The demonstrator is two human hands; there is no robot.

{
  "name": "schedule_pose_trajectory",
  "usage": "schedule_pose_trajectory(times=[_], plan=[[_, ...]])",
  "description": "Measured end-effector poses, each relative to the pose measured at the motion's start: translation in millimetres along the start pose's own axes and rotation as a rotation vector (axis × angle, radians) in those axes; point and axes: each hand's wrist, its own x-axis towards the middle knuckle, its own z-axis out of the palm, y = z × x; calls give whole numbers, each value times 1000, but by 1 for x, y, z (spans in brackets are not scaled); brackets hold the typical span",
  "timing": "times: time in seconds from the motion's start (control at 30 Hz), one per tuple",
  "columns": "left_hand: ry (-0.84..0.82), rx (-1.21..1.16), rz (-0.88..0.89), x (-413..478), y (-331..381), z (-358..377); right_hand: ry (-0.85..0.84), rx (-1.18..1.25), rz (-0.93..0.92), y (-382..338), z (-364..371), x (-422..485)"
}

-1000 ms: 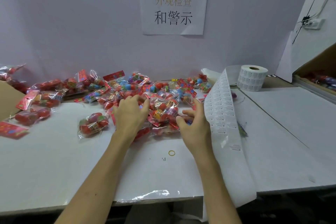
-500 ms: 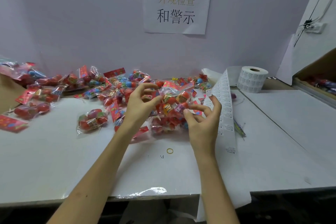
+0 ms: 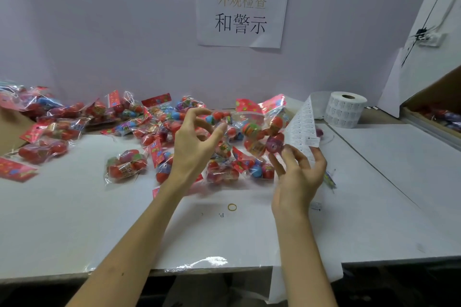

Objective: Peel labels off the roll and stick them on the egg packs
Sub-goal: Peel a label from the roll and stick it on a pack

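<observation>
Two grasps: my left hand (image 3: 194, 147) pinches a raised pack (image 3: 252, 129); right hand (image 3: 298, 177) grips the strip (image 3: 303, 127) alongside, keeping the peeling reach short.

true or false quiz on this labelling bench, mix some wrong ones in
1. The label roll stands far right on the table. True.
2. The egg packs are stacked in neat rows. False: the egg packs lie scattered.
3. The left hand lies flat on the table. False: the left hand is raised, pinching a lifted egg pack.
4. A yellow ring lies on the table between the forearms. True.
5. The label strip rises beside the right hand. True.
</observation>
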Motion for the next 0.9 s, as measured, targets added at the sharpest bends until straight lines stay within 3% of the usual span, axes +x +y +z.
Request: schedule_pose_trajectory(times=[0.17,0.27,0.4,0.5,0.57,0.7,0.9], plan=[[-349,-269,-184,-3,7,2,28,105,94,-3,-1,1],[-430,-308,-262,-6,9,7,-46,21,68,-2,2,-2],[-423,-416,-363,-10,6,9,-167,-132,33,1,6,-5],[-378,-510,-412,-8,6,7,-152,-246,-28,3,3,-3],[-336,-503,-436,-5,4,5,-148,-246,-30,0,1,-3],[-285,-474,-474,-3,4,3,-302,-190,62,-4,5,-10],[-264,-409,-450,-4,2,4,-463,-379,14,1,10,-18]])
